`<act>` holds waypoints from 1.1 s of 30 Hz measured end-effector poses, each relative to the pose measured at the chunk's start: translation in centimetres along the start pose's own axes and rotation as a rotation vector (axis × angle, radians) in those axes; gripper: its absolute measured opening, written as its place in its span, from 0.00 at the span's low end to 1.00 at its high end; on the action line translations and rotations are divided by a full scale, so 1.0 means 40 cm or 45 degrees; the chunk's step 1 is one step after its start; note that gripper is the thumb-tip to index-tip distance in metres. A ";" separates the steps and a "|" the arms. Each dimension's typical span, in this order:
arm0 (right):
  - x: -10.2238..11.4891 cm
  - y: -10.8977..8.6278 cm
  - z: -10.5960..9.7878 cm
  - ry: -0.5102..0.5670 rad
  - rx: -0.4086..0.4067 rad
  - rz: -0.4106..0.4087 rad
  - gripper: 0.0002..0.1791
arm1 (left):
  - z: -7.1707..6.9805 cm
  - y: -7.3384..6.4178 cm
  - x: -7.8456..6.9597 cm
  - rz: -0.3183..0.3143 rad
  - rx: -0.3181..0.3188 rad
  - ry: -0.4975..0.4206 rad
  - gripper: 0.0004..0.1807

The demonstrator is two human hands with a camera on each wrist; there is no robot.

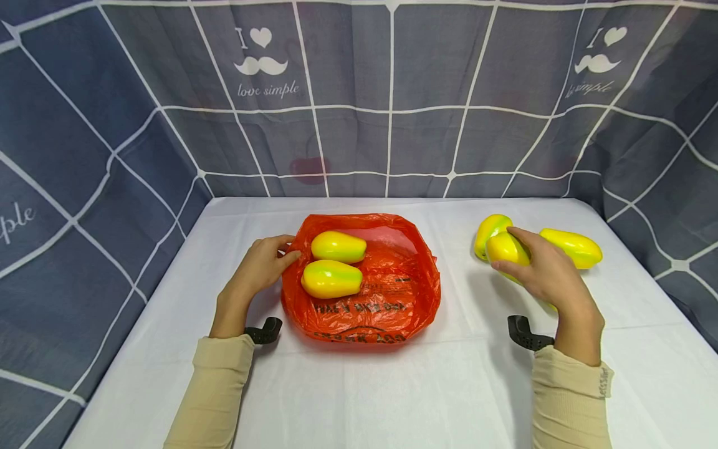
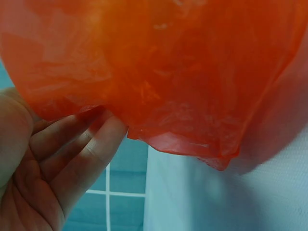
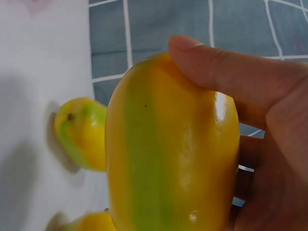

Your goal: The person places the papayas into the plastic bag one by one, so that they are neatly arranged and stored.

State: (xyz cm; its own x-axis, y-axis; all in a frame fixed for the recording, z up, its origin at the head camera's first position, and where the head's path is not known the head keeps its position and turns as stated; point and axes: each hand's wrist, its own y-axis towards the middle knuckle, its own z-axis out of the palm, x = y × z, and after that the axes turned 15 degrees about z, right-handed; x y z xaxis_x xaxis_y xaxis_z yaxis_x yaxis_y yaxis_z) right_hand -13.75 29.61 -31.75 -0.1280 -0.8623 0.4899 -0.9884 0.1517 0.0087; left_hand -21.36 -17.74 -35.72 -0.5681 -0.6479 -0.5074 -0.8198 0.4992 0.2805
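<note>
Beyond the held fruit (image 1: pixel 507 249), at the right of the scene, lies a far fruit (image 1: pixel 491 228), partly hidden behind it; a right-hand fruit (image 1: pixel 576 248) sits past the knuckles, its left end covered. The right hand (image 1: pixel 546 265) has thumb and fingers curled round the held fruit. Left of centre, the left hand (image 1: pixel 258 268) pinches the left rim of a red plastic bag (image 1: pixel 398 305), spread open with two yellow-green fruits (image 1: pixel 332 279) side by side in its left half. Black brackets (image 1: pixel 527 337) sit at both wrists. White cloth (image 1: pixel 437 393) covers the counter; dark grey, white-gridded fabric (image 1: pixel 426 143) walls the far, left and right sides.
</note>
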 end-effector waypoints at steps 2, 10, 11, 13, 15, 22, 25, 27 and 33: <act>0.011 -0.005 -0.005 0.005 -0.015 -0.011 0.44 | 0.001 0.001 0.002 0.005 0.000 0.004 0.20; 0.048 -0.030 -0.025 0.035 -0.101 -0.028 0.45 | -0.001 0.001 -0.002 -0.037 0.020 -0.005 0.21; 0.053 -0.032 -0.025 0.041 -0.105 -0.026 0.45 | -0.001 0.000 -0.002 -0.036 0.020 -0.005 0.21; 0.063 -0.036 -0.023 0.059 -0.106 -0.019 0.46 | -0.002 0.000 -0.004 -0.031 0.018 -0.006 0.21; 0.075 -0.040 -0.021 0.079 -0.107 -0.025 0.44 | -0.003 0.000 -0.005 -0.023 0.015 -0.009 0.20; 0.120 -0.046 -0.009 0.162 -0.150 -0.135 0.36 | -0.001 0.000 -0.001 -0.018 0.009 -0.007 0.20; 0.129 -0.043 -0.002 0.212 -0.174 -0.186 0.35 | -0.001 0.001 0.000 -0.018 0.004 -0.007 0.20; 0.133 -0.041 0.005 0.253 -0.188 -0.216 0.35 | -0.001 0.001 0.000 -0.014 0.002 -0.008 0.20; 0.172 -0.040 0.036 0.334 -0.216 -0.309 0.36 | -0.001 0.001 0.000 -0.023 0.008 -0.009 0.20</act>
State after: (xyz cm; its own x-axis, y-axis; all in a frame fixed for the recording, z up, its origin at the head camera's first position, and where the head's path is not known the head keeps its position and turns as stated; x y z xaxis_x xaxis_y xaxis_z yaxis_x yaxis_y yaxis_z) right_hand -13.16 22.75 -29.64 0.1550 -0.7337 0.6616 -0.9570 0.0547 0.2849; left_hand -21.41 -17.74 -35.68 -0.5528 -0.6526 -0.5182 -0.8294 0.4909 0.2665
